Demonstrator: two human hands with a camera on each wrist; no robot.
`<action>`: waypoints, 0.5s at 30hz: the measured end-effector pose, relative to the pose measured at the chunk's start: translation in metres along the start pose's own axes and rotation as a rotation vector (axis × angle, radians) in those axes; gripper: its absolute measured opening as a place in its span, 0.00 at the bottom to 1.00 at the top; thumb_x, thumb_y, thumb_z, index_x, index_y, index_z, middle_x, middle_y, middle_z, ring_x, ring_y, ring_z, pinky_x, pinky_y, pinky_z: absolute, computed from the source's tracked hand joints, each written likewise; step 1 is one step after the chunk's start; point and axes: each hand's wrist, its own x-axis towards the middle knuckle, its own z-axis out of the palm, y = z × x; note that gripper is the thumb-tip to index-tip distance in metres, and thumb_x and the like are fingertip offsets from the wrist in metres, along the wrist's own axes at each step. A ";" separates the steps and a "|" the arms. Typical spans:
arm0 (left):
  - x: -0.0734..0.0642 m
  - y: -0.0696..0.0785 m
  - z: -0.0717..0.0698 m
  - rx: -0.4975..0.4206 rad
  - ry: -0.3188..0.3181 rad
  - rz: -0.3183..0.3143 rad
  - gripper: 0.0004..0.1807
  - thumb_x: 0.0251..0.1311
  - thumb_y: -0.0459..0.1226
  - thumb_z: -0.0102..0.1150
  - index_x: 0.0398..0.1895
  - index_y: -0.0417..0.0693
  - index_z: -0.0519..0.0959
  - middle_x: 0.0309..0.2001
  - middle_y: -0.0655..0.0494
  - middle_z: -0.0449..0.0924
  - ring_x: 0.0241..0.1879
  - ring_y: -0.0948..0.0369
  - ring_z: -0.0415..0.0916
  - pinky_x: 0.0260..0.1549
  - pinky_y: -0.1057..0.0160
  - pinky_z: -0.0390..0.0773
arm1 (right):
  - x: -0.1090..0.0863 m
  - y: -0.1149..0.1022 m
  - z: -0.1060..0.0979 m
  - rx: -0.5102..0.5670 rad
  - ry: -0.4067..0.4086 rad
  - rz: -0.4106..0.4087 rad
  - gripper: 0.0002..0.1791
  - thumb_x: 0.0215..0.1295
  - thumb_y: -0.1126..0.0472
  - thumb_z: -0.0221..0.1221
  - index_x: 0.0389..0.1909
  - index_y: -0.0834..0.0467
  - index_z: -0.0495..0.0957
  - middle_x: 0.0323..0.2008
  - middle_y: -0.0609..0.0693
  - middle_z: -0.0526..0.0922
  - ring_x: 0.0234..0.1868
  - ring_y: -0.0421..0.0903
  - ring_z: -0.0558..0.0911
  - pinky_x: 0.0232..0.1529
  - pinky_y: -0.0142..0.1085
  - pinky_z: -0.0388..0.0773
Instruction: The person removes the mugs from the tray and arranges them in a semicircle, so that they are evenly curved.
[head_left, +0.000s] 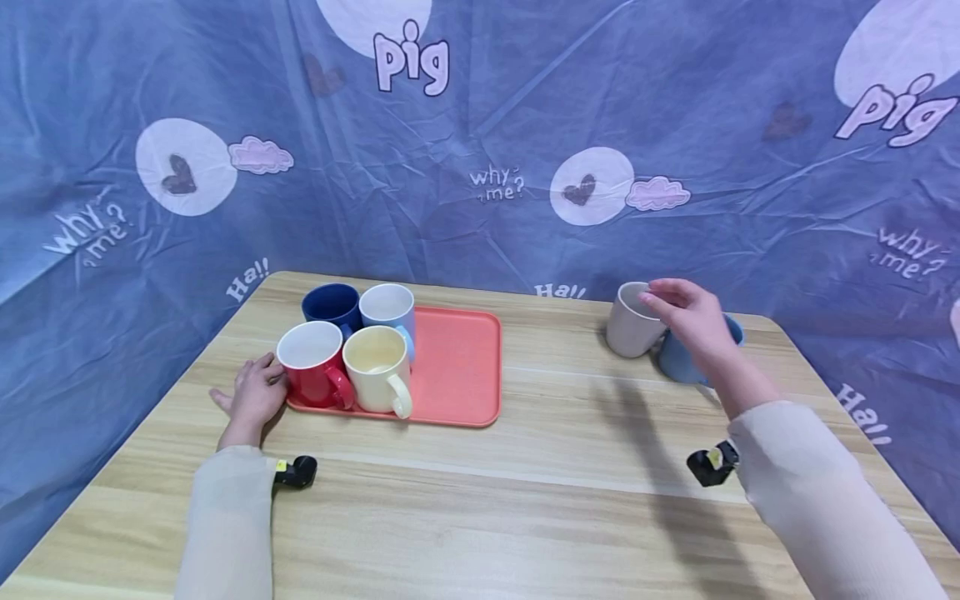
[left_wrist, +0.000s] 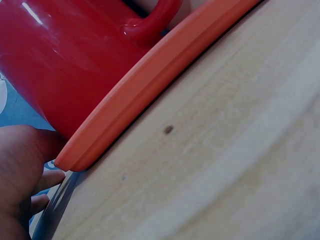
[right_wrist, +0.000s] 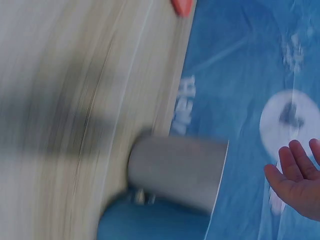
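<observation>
My left hand (head_left: 257,392) rests at the left edge of the coral-red tray (head_left: 457,367), its fingers spread beside the red mug (head_left: 311,379). In the left wrist view its thumb (left_wrist: 47,143) meets the tray's corner, under the mug's side. Also standing on the tray are a cream mug (head_left: 375,387), a dark blue mug (head_left: 322,304) and a light blue mug (head_left: 390,312) with a white inside. Over at the right, my right hand (head_left: 693,317) hovers above a grey mug (head_left: 630,329) and a blue-grey mug (head_left: 678,360). It holds nothing; its fingers are loosely bent.
The tray's right half shows bare surface beside the mugs. All of it stands on a wood-grain table (head_left: 480,508), with a blue printed cloth (head_left: 480,225) hanging behind and at the sides. The grey and blue-grey mugs stand close together near the back edge.
</observation>
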 end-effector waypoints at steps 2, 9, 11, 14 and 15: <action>0.000 0.000 0.000 -0.005 0.002 0.003 0.19 0.57 0.39 0.40 0.48 0.39 0.72 0.59 0.37 0.55 0.60 0.41 0.41 0.43 0.32 0.20 | 0.000 -0.010 0.015 0.003 -0.030 -0.029 0.26 0.54 0.52 0.57 0.47 0.67 0.69 0.39 0.52 0.76 0.38 0.36 0.73 0.40 0.29 0.68; -0.002 0.002 -0.001 -0.002 -0.002 -0.003 0.19 0.58 0.39 0.39 0.49 0.39 0.71 0.59 0.38 0.56 0.61 0.41 0.41 0.43 0.33 0.20 | -0.006 -0.034 0.074 0.062 -0.129 -0.071 0.20 0.55 0.63 0.57 0.45 0.71 0.69 0.37 0.54 0.77 0.35 0.34 0.74 0.41 0.28 0.69; -0.002 0.002 -0.001 -0.005 -0.005 -0.006 0.19 0.58 0.39 0.40 0.49 0.39 0.71 0.59 0.38 0.55 0.61 0.42 0.41 0.44 0.33 0.20 | -0.007 -0.034 0.091 0.102 -0.174 -0.060 0.19 0.55 0.65 0.56 0.46 0.71 0.69 0.39 0.57 0.77 0.37 0.37 0.75 0.43 0.31 0.70; -0.001 0.002 -0.002 -0.007 -0.012 -0.017 0.19 0.58 0.39 0.40 0.49 0.39 0.71 0.60 0.39 0.55 0.61 0.42 0.41 0.44 0.34 0.19 | -0.013 -0.032 0.117 0.143 -0.242 -0.041 0.18 0.55 0.66 0.56 0.46 0.70 0.69 0.41 0.62 0.76 0.40 0.46 0.76 0.46 0.36 0.70; -0.001 0.002 -0.002 -0.007 -0.013 -0.021 0.19 0.58 0.39 0.39 0.49 0.39 0.71 0.60 0.39 0.55 0.61 0.42 0.41 0.44 0.34 0.19 | -0.016 -0.031 0.126 0.158 -0.265 -0.034 0.18 0.55 0.66 0.56 0.45 0.70 0.70 0.41 0.62 0.76 0.41 0.48 0.75 0.46 0.38 0.70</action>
